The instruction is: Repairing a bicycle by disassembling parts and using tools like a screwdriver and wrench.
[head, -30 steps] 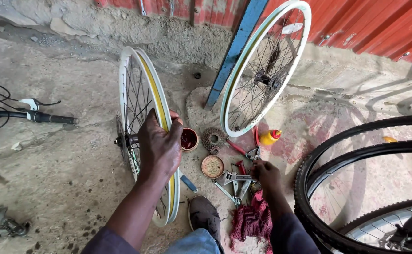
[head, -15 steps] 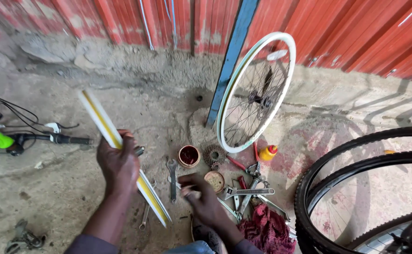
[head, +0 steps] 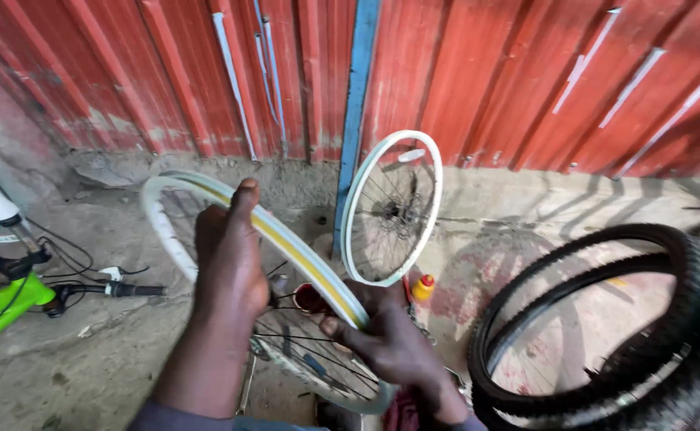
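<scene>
A white bicycle wheel rim [head: 166, 231] with a yellow rim strip and thin spokes is lifted and tilted in front of me. My left hand [head: 228, 255] grips its upper rim, thumb pointing up. My right hand [head: 390, 339] holds the rim's lower right part from underneath, fingers curled over the yellow strip. A small red tin [head: 308, 298] shows on the ground through the spokes.
A second white wheel [head: 392, 209] leans against a blue post [head: 355, 120] and a red corrugated wall [head: 525, 80]. Black knobby tyres [head: 605, 335] lie at right. A yellow-capped bottle [head: 422, 287] stands on the ground. A green bicycle with handlebar [head: 14, 291] is at left.
The wheel has been lifted and tilted toward flat. My right hand left the tools on the ground and took hold of the rim. The view rose toward the wall.
</scene>
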